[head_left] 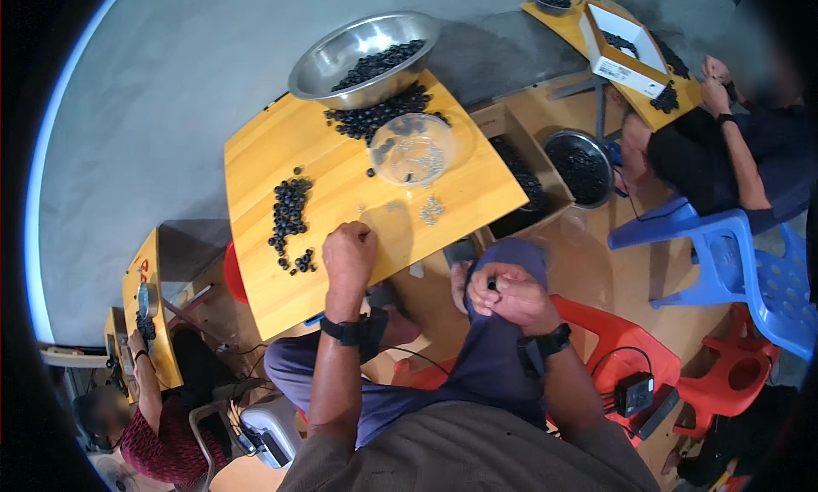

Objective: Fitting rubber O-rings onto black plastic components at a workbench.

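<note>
Over the near edge of the wooden table (256, 164), my left hand (348, 255) is closed, its fingertips curled on or just above the surface. Whatever it may hold is hidden. Above my right thigh, my right hand (515, 298) is closed on a small black round part (492, 283) that shows between thumb and fingers. A loose cluster of small black round parts (290, 211) lies to the left of my left hand. To its right sits a little pile of small silvery pieces (431, 209). Behind that, a clear plastic bowl (400, 164) contains more silvery pieces.
A large steel basin (311, 70) of black parts stands at the table's far end, with more heaped before it. Right of the table are a cardboard box (550, 172) and a metal bowl (607, 185). Blue (724, 262) and red stools (613, 339) stand right; co-workers sit at both sides.
</note>
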The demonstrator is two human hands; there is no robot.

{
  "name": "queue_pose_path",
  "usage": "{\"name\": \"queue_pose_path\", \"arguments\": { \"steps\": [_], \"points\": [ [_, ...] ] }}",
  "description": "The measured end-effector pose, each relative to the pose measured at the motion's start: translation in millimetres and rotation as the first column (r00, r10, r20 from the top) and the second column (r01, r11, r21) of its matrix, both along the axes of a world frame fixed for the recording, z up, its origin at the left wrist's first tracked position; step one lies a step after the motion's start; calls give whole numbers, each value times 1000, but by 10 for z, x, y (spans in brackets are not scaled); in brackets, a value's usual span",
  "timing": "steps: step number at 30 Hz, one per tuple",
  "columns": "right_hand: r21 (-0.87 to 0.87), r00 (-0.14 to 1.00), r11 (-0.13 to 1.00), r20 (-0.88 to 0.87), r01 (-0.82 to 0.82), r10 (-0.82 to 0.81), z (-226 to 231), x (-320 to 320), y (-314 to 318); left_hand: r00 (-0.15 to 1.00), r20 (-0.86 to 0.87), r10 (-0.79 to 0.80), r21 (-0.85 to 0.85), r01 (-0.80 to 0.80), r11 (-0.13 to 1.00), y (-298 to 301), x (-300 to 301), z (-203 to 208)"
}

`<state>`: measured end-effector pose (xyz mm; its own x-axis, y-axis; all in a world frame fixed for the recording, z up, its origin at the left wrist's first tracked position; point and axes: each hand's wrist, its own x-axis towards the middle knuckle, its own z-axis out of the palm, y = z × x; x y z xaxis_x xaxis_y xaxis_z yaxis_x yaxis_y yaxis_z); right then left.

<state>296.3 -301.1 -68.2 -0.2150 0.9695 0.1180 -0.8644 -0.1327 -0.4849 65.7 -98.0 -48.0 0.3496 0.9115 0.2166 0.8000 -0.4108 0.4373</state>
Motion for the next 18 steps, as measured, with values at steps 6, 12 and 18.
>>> {"name": "queue_pose_path", "arguments": {
  "steps": [6,12,18],
  "points": [
    [-40,997,998,-65,42,-45,-117,-146,35,983,137,-119,-1,120,993,-49,-6,96],
    [-112,995,992,-66,63,-71,-38,-295,41,594,802,-60,-349,548,760,-871,348,397],
    [-201,987,970,-48,139,-152,-63,-473,57,419,908,11,-292,613,734,-1144,447,498]
  ]
}}
